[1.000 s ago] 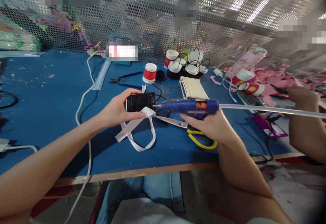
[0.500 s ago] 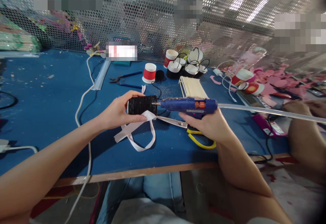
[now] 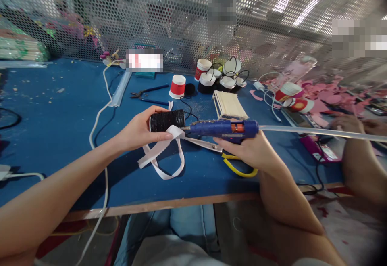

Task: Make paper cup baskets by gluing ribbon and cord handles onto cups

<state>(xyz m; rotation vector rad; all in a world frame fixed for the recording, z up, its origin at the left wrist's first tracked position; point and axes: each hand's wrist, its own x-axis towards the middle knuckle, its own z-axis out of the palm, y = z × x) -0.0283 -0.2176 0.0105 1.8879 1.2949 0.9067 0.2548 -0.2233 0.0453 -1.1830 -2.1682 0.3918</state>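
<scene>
R hand (image 3: 253, 151): 1 glue gun (image 3: 213, 128).

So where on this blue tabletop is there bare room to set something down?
Largest: the speckled blue tabletop between the long white cable and green plastic-wrapped bundle. Narrower: the strip between the looped white ribbon and the brown front edge. Crowded: back centre, with black and white cups, and right, with thin pink pieces.

The one head-worn camera looks forward and down from close above the wearer's lap (image 3: 190, 225) (at the bottom edge), across the blue table (image 3: 66, 124) to the perforated screen (image 3: 178, 11).
</scene>
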